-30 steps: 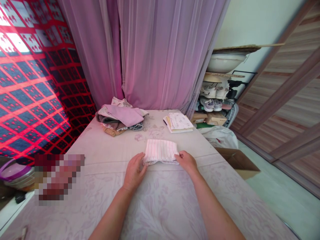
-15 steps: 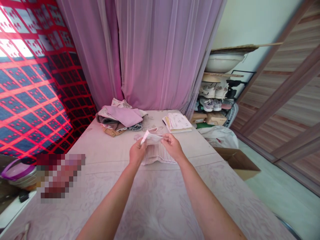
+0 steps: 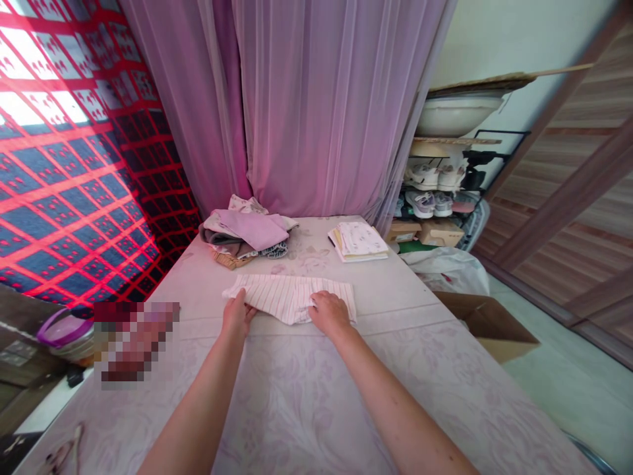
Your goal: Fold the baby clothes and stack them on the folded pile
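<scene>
A white cloth with pink stripes [image 3: 289, 298] lies partly unfolded on the pale pink floral bedspread [image 3: 297, 396], spread wide across the bed. My left hand [image 3: 236, 315] is at its near left edge, with the fingers gathered on the fabric. My right hand [image 3: 329, 313] rests palm down on the near right part of the cloth. Its grip is unclear. Farther up the bed sit a heap of mixed clothes [image 3: 244, 231] and a folded stack of printed fabric [image 3: 357, 241], both out of reach of my hands.
Sheer mauve curtains [image 3: 316, 99] hang behind the bed, and a red-latticed window [image 3: 59, 178] is at left. A cardboard box [image 3: 487, 323] and white plastic bag [image 3: 448, 270] stand beyond the right edge, near a shoe rack [image 3: 430, 191]. A pixelated patch [image 3: 133, 340] covers part of the left.
The striped cloth, lifted and held between both hands earlier, now lies flat and opened wider on the bed. Both hands have come down onto it.
</scene>
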Motion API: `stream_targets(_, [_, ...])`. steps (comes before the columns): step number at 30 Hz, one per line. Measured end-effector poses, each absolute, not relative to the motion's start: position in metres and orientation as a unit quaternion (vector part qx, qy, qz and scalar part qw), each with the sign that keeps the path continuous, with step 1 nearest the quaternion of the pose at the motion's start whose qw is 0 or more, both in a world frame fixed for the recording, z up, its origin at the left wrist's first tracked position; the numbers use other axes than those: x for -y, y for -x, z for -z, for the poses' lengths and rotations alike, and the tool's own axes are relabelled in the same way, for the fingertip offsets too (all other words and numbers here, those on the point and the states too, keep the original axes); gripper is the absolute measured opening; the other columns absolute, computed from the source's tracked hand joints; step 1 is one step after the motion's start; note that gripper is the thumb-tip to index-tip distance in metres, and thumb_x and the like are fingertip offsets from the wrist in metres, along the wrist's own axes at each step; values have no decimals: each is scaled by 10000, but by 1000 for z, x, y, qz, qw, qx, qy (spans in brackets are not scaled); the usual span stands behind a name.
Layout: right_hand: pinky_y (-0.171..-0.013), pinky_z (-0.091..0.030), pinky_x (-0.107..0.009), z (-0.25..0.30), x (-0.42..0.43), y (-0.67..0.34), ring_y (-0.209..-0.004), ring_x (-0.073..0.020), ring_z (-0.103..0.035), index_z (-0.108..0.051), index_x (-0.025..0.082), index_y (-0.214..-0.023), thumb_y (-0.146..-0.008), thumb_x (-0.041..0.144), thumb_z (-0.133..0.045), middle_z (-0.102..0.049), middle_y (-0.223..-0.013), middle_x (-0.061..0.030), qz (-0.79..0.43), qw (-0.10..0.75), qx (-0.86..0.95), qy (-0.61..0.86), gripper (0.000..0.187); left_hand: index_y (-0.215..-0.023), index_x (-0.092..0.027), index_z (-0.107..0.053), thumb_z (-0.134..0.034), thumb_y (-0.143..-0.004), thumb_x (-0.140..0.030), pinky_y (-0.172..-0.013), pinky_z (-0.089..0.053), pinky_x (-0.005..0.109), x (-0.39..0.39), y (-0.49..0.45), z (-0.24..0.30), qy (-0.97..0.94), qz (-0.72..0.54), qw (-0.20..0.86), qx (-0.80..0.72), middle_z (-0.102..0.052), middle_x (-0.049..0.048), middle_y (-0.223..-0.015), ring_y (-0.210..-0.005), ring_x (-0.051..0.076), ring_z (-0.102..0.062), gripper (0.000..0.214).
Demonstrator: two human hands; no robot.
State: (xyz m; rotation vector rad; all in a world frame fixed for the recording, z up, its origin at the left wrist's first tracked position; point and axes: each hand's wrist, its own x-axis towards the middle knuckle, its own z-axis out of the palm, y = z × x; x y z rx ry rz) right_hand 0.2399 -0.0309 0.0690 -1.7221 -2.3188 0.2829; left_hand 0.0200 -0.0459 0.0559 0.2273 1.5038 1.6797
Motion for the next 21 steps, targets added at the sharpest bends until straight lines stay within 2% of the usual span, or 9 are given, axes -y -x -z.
stream_targets(3, [-731,-406,-311,-74,26,-245,-911,-229,-635,-684,213,-928,-893,298,-442,-701,-1000,-100,-105,131,776,608,259,-1011,-185,-549,-544,-878,-232,-736,-588,337,40,-22,-58,-86,-678,418,-598,-668,75,-966,-810,168,-684,141])
stream_targets(7, [-693,-395,-285,-76,14,-265,-872,-204,-644,-627,191,-1070,-962,325,-319,-710,-972,-97,-108,151,737,650,353,-1031,-187,-546,-527,-867,-155,-738,-590,342,35,-26,-62,-89,-690,400,-597,-648,79,-1054,-857,171,-675,168])
stream_targets(10, [-704,-397,-260,-73,12,-276,-902,-183,-634,-599,212,-1104,-927,384,-425,-705,-1009,-53,-141,164,744,632,302,-1028,-189,-552,-557,-850,-148,-746,-589,351,34,-26,-61,-88,-691,398,-597,-642,75,-1057,-861,173,-672,183])
stream_targets(13, [-810,-395,-266,-70,18,-270,-1029,-187,-587,-596,218,-1130,-866,363,-528,-664,-1129,-55,-137,164,786,581,309,-1026,-183,-554,-557,-856,-160,-750,-590,366,36,-23,-58,-78,-684,404,-603,-643,78,-1019,-834,173,-671,171])
stream_targets(16, [-893,-377,-304,-72,25,-253,-1124,-214,-528,-616,218,-1111,-826,352,-572,-627,-1194,-70,-104,119,830,535,318,-1020,-176,-554,-518,-887,-177,-745,-592,367,38,-18,-57,-67,-676,413,-607,-649,76,-959,-765,155,-665,138])
stream_targets(18, [-897,-380,-325,-76,27,-242,-1137,-233,-515,-630,209,-1079,-801,336,-597,-631,-1183,-78,-94,73,840,530,307,-1020,-181,-558,-500,-900,-181,-741,-591,348,39,-15,-57,-63,-672,416,-609,-653,64,-921,-729,140,-660,133])
stream_targets(21, [-865,-397,-335,-81,25,-229,-1107,-248,-540,-644,174,-1044,-795,216,-569,-653,-1133,-112,-85,37,825,557,264,-1022,-192,-563,-491,-905,-177,-728,-589,316,37,-13,-58,-63,-671,418,-610,-650,41,-872,-670,114,-645,138])
